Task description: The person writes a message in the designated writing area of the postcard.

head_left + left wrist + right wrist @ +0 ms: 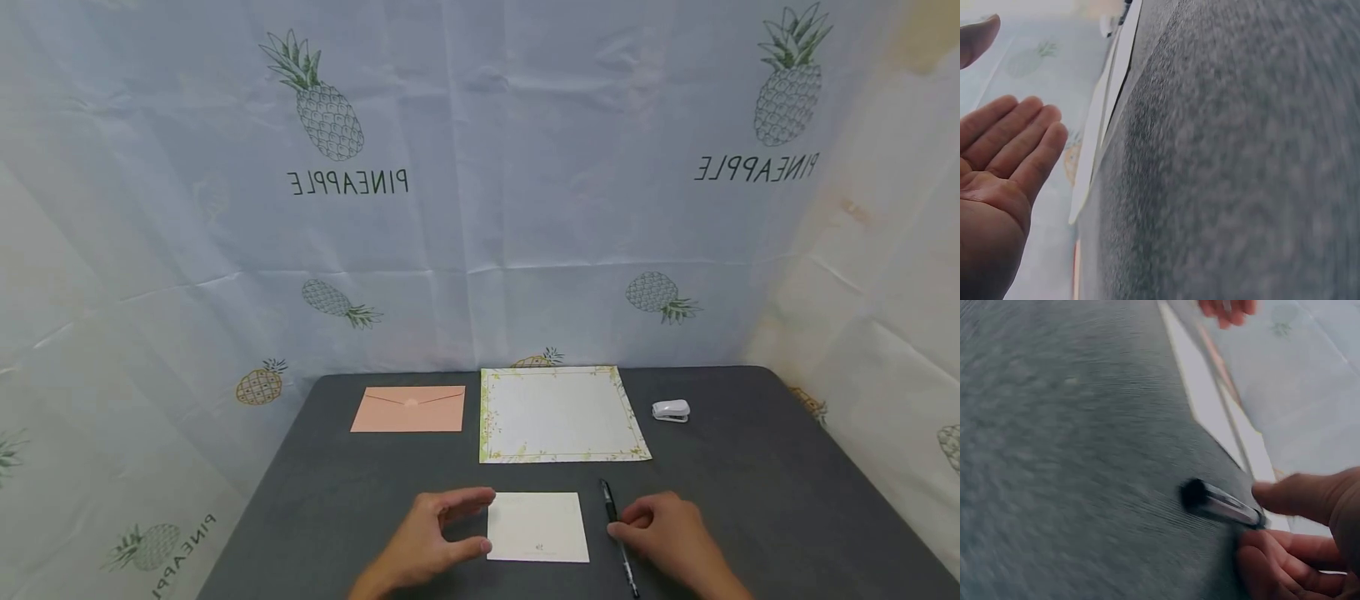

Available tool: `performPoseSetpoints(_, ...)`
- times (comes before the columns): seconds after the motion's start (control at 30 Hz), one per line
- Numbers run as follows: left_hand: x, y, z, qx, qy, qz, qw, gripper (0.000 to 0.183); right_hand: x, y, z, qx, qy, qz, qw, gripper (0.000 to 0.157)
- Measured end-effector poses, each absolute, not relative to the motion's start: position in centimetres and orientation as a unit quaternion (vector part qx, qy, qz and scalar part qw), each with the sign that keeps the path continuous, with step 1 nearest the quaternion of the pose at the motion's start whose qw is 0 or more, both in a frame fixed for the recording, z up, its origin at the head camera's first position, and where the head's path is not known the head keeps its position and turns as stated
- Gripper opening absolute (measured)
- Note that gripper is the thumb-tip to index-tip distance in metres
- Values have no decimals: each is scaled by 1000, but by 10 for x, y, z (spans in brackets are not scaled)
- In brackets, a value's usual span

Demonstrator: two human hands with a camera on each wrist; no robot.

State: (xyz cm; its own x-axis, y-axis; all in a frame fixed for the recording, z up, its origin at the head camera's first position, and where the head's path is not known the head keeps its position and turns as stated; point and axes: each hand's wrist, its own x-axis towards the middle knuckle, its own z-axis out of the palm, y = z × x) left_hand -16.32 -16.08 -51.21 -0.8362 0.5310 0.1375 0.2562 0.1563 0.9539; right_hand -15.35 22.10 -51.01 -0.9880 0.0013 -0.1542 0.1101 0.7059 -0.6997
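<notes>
A small cream card [536,525] lies at the front middle of the table. My left hand [435,533] is at its left edge, thumb and fingers spread well apart, the fingertips overlapping the corner in the head view. The left wrist view shows that hand [1004,169] with straight fingers and nothing in it. To the right of the card lies a slim pen [608,500], dark at its far end. My right hand [667,533] has curled fingers, with thumb and forefinger pinching the pen [1225,509] near its middle.
Behind the card is a large white sheet with a leafy border [562,417]. A pink envelope [408,412] lies to its left, a small white stapler [671,410] to its right. Pineapple-print cloth [480,208] hangs right behind the dark table [735,450].
</notes>
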Motion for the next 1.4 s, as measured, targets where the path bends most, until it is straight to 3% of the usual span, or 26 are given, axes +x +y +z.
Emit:
performPoseSetpoints(0.27, -163, -154, -514, 270, 747, 596, 116, 52, -154, 205, -508, 28, 943, -332, 5, 16)
performPoseSetpoints(0.9, -167, -138, -507, 272, 750, 589, 128, 51, -152, 200, -480, -93, 918, -385, 23, 6)
performPoseSetpoints(1.17, -168, -130, -503, 269, 753, 587, 125, 49, -154, 193, -474, -193, 886, -422, -4, 16)
performPoseSetpoints(1.4, -170, -121, -495, 272, 736, 606, 130, 46, -154, 183, -470, -245, 860, -448, 15, 16)
